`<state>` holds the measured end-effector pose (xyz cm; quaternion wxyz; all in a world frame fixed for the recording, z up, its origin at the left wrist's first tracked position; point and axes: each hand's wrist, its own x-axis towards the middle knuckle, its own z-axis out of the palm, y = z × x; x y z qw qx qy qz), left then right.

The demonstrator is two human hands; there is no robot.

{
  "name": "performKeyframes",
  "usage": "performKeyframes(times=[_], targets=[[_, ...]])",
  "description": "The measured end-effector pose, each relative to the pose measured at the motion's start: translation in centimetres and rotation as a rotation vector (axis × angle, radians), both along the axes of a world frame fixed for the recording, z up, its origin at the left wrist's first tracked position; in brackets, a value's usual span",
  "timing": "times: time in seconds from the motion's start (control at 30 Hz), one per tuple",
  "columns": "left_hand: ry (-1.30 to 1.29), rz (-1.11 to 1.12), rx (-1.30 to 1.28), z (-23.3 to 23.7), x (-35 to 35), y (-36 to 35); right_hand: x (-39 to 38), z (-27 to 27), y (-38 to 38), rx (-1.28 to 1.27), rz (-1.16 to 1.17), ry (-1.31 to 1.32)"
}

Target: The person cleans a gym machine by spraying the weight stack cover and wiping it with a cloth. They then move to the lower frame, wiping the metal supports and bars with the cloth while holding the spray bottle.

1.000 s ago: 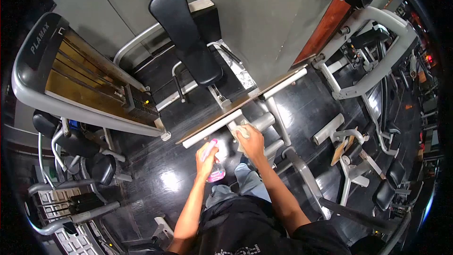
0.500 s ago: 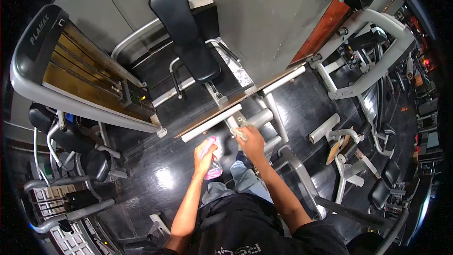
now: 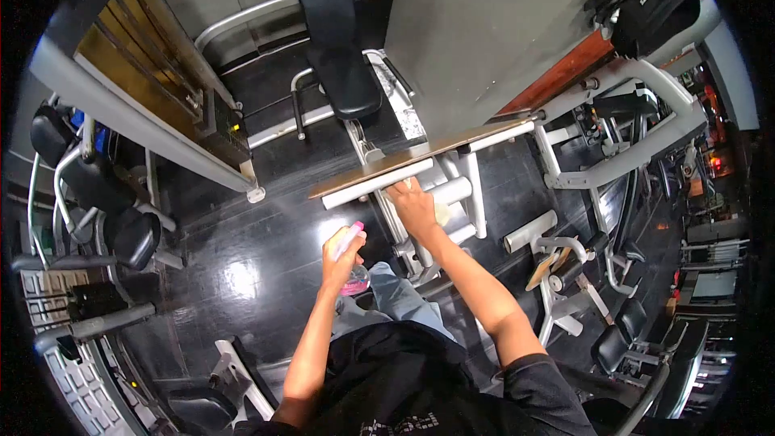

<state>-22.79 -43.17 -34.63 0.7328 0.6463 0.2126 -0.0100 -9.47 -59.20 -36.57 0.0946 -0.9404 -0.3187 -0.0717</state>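
My left hand [image 3: 342, 252] is wrapped round a clear spray bottle [image 3: 356, 281] with a pink-and-white trigger head and pink liquid at its base. It holds the bottle upright in front of my legs. My right hand [image 3: 414, 207] is closed on a pale cloth [image 3: 441, 214], partly hidden under the palm and fingers. That hand presses at the light grey frame of a leg machine, just below its tilted foot plate [image 3: 428, 151]. Beside my fingers is a white padded-looking bar [image 3: 378, 184] along the plate's lower edge; a thick white tube [image 3: 452, 191] lies to the right.
A black padded seat [image 3: 355, 89] stands beyond the plate. A weight-stack tower [image 3: 173, 105] rises at the left. More gym machines, including a grey curved frame [image 3: 638, 165], fill the right side. Dark flooring [image 3: 218, 250] reflects the lights.
My right hand has moved in with the cloth, up close to the foot plate's underside. My left hand still holds the spray bottle. The view has shifted towards the machine.
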Motion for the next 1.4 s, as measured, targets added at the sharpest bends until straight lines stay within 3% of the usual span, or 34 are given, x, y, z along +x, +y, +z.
performKeyframes(times=[0.1, 0.27, 0.4, 0.67, 0.8, 0.9, 1.13, 1.33, 1.4], targets=[[-0.008, 0.038, -0.034, 0.2, -0.7, 0.6, -0.4, 0.0, -0.5, -0.117, -0.013, -0.057], [-0.001, 0.053, -0.06, -0.4, -1.6, 1.8, -1.7, -0.6, -1.5, -0.417, 0.066, 0.081], [0.002, 0.051, -0.031, -0.7, -1.8, 2.4, 0.7, -0.5, 0.2, -0.428, 0.141, 0.021], [0.001, 0.039, -0.048, -0.5, -1.6, 2.5, 0.2, -1.7, 0.2, -0.445, 0.008, 0.03], [-0.003, 0.015, -0.069, -0.3, -1.3, 2.5, -2.8, -1.2, -3.6, -0.23, 0.034, 0.079], [-0.003, -0.023, -0.066, -0.4, -1.0, 2.7, -4.7, 0.3, -5.4, 0.002, -0.089, 0.311], [0.004, -0.117, -0.027, 0.4, 0.5, 2.2, -2.3, 2.6, -3.6, 0.496, -0.376, 0.164], [0.009, -0.183, -0.013, 0.7, 1.5, 1.2, -4.6, -0.3, -3.8, 0.602, -0.381, 0.097], [0.014, -0.215, -0.011, 0.9, 1.6, 1.0, -6.6, -0.9, -4.9, 0.411, -0.445, 0.254]])
